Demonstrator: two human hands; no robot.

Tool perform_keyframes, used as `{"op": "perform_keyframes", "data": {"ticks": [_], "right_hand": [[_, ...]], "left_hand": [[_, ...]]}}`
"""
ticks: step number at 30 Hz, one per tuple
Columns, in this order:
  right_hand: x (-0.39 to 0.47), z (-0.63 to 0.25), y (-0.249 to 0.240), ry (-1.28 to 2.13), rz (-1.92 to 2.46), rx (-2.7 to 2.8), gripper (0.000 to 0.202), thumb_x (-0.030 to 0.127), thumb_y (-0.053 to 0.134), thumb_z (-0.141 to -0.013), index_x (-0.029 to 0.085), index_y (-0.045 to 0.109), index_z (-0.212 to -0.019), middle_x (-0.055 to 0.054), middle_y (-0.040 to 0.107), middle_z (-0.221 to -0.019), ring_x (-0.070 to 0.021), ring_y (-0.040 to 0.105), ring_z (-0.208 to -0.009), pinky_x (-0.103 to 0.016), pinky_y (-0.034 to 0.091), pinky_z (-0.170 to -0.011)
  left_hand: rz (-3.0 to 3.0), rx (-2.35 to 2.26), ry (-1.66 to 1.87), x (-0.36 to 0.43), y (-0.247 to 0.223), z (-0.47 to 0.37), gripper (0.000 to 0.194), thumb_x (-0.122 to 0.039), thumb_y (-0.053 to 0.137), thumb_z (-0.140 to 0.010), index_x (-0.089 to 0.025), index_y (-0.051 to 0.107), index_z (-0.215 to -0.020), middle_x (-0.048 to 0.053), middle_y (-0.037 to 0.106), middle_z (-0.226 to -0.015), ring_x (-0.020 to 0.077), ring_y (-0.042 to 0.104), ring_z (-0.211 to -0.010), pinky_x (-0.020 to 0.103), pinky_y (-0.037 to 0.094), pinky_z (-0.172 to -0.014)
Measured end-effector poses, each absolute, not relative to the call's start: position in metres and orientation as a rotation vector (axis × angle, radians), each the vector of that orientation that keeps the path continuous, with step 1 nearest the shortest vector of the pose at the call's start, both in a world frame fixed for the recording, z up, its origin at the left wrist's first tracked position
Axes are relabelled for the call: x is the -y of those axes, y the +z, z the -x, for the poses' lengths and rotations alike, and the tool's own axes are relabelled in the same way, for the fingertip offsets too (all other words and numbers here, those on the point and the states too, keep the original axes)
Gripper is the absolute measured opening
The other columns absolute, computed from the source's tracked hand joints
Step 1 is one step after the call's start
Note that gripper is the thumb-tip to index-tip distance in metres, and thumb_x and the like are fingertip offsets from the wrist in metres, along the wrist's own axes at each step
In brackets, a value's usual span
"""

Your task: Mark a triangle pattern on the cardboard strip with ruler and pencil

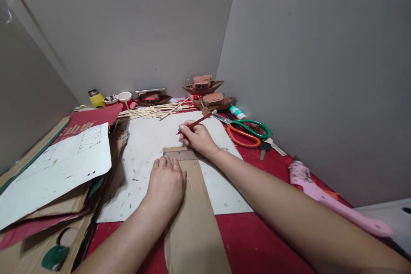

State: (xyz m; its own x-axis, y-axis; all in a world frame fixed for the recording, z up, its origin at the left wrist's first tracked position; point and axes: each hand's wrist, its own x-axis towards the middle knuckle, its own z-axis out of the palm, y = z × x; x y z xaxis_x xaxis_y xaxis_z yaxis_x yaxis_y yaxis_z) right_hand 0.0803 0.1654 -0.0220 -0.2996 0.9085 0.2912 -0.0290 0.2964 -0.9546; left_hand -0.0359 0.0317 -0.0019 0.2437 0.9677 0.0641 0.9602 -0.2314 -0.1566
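Observation:
My right hand [199, 138] is closed around a dark red pencil [201, 119], whose tip points left above the white sheet [138, 184]. A clear ruler [185, 155] lies crosswise over the far end of a brown cardboard strip [195, 209]. My left hand [167, 180] rests palm down on the strip's left edge, its fingertips pressing the ruler's left end. The ruler's right part is partly hidden by my right wrist.
Scissors [245, 130] with green and orange handles lie at the right, near keys [265, 149] and a pink tool [340, 205]. Model boats [215, 100] and thin sticks [150, 112] line the back. Stacked cardboard [41, 222] with a marked sheet [69, 175] rises at left.

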Motion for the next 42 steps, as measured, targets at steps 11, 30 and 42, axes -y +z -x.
{"op": "perform_keyframes", "data": {"ticks": [11,30,42], "right_hand": [[-0.168,-0.084,-0.014,0.931,0.817,1.48,0.034,0.053,0.052,-0.089,0.02,0.059,-0.085,0.002,0.064,-0.064,-0.0098,0.05,-0.047,-0.023,0.042,-0.047],[-0.165,-0.083,-0.016,0.942,0.875,1.598,0.027,0.043,0.049,-0.09,0.019,0.06,-0.086,0.001,0.064,-0.066,-0.0099,0.052,-0.047,-0.023,0.044,-0.046],[-0.163,-0.102,0.004,0.73,0.979,1.91,0.025,0.038,0.047,-0.092,0.02,0.064,-0.093,-0.005,0.071,-0.081,-0.0181,0.065,-0.072,-0.029,0.051,-0.065]], "left_hand": [[2.309,1.858,0.076,-0.03,-0.001,0.035,0.054,-0.031,0.042,-0.098,0.002,0.051,-0.139,0.029,0.059,-0.133,0.0393,0.055,-0.12,0.051,0.043,-0.1],[2.288,1.854,0.075,-0.033,-0.001,0.035,0.053,-0.034,0.04,-0.098,-0.002,0.052,-0.14,0.027,0.056,-0.138,0.0375,0.055,-0.121,0.049,0.039,-0.101],[2.316,1.839,-0.077,-0.029,0.004,0.043,0.043,-0.032,0.043,-0.096,-0.006,0.062,-0.125,0.022,0.067,-0.118,0.0357,0.058,-0.107,0.046,0.042,-0.091]]}}
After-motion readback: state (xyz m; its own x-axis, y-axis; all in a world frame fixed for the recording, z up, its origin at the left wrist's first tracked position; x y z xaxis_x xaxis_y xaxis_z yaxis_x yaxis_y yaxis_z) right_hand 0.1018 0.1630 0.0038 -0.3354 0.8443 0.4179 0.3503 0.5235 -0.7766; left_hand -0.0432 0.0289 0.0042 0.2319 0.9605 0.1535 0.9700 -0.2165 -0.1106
